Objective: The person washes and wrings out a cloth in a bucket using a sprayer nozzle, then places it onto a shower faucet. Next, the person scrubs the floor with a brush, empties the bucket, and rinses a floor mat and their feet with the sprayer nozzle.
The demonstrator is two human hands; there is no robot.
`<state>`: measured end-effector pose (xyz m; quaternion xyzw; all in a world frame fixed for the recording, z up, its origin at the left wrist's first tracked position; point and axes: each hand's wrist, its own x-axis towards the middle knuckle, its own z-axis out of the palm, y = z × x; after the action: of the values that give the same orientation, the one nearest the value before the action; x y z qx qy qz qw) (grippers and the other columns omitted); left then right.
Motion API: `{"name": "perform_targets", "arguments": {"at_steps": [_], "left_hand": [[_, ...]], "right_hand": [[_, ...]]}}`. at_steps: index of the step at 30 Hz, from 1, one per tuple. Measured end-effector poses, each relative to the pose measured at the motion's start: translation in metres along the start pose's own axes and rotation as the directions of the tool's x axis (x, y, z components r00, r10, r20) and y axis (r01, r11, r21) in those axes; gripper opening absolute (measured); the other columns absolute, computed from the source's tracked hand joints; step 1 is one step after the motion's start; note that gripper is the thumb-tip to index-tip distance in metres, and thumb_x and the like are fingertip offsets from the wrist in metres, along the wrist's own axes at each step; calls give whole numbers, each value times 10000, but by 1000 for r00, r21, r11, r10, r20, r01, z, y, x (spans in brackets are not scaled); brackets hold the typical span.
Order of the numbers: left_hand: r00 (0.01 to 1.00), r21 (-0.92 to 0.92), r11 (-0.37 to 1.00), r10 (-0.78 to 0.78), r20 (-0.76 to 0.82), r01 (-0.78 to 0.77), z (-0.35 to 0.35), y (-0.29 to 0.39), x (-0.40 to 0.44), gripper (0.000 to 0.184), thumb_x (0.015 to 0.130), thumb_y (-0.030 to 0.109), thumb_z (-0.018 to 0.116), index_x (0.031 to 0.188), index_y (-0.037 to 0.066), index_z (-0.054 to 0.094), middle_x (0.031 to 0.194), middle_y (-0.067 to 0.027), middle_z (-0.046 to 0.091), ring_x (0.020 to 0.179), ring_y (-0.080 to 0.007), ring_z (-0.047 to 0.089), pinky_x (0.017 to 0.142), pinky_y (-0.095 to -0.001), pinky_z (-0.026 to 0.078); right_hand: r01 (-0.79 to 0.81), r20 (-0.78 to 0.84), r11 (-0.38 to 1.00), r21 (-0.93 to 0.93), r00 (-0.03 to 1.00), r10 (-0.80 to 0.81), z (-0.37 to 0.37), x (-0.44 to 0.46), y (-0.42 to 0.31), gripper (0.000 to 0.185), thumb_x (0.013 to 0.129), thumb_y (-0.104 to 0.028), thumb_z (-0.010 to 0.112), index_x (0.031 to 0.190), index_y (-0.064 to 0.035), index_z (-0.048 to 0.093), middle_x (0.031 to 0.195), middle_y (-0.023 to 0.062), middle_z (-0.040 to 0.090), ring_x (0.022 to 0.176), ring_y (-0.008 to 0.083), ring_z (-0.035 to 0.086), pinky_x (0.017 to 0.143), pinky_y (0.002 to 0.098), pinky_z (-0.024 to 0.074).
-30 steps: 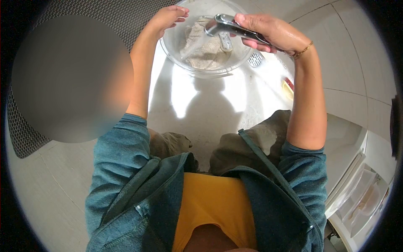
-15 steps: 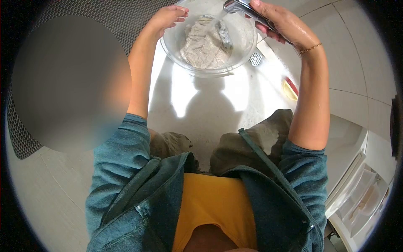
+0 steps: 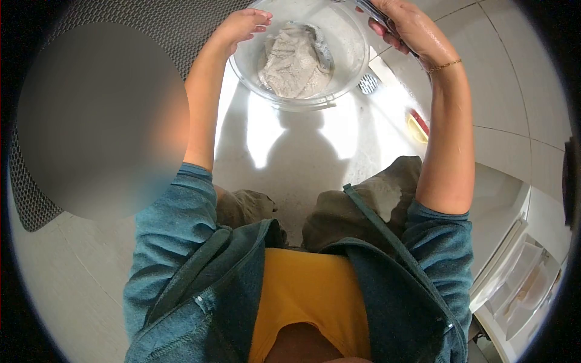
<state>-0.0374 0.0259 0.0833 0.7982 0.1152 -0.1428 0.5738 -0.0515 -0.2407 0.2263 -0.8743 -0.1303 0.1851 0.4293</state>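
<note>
From where I stand, the sprayer point(image 3: 381, 19) has left the middle of the clear basin point(image 3: 352, 60): a second ago its head hung over the grey cloth point(image 3: 290, 66); now it is up by the basin's far right rim, the head mostly out of view. The left hand point(image 3: 245, 27) keeps its place at the basin's left rim.

The cloth lies crumpled inside the basin, to the right of the left hand's fingers and apart from them. Those fingers are loosely curled, partly open and empty; I cannot tell whether that hand touches the rim. The right hand point(image 3: 404, 29), beyond the basin's right rim, has its fingers wrapped around the sprayer's handle, well apart from the cloth.

I count two hands, one basin, one sprayer and one cloth bundle; whether the bluish strip point(image 3: 323, 49) on it is a second piece, I cannot tell. One drain cover point(image 3: 368, 84) sits just right of the basin; one dark mat point(image 3: 139, 21) lies left.
</note>
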Motion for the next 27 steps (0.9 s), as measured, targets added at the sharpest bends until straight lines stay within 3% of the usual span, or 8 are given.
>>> {"name": "perform_targets", "arguments": {"at_steps": [7,13,19,25,27], "left_hand": [[1000,-5,1000,-3,4,3,-3,-5,4,311,877,270,450,1123,112,556,1112,-24,584,1052,-153,515,933,-331,333],[1000,21,1000,2,-26,-2,-4,-4,1,322,878,267,448,1135,98,546,1111,-21,583,1055,-153,512,930,-332,335],[1000,5,1000,-6,-27,6,-5,-5,1,321,876,263,450,1135,98,544,1107,-21,584,1050,-152,513,934,-333,328],[1000,0,1000,-9,-22,9,-7,-8,5,315,873,263,452,1133,114,547,1112,-21,583,1046,-152,515,935,-335,326],[1000,7,1000,-2,-11,2,-7,-8,4,320,872,270,450,1137,116,545,1118,-25,580,1054,-154,512,938,-339,325]], "right_hand": [[-49,26,998,-40,998,50,-2,1,0,432,909,-458,404,694,-102,522,522,-31,433,420,66,349,363,219,263],[-94,115,979,-179,987,116,-7,-1,2,455,908,-471,397,696,-90,528,517,-18,420,418,75,357,359,227,289],[-156,83,984,-84,983,163,-5,-2,-6,505,905,-502,373,679,-72,512,539,-16,429,460,75,388,401,227,326],[-129,55,991,-20,990,130,0,-4,-4,477,905,-495,382,762,-72,547,571,-23,473,461,64,402,399,210,331],[-152,124,974,169,984,131,2,-10,-11,460,900,-490,403,821,-70,574,581,-31,493,469,51,411,401,192,331]]}}
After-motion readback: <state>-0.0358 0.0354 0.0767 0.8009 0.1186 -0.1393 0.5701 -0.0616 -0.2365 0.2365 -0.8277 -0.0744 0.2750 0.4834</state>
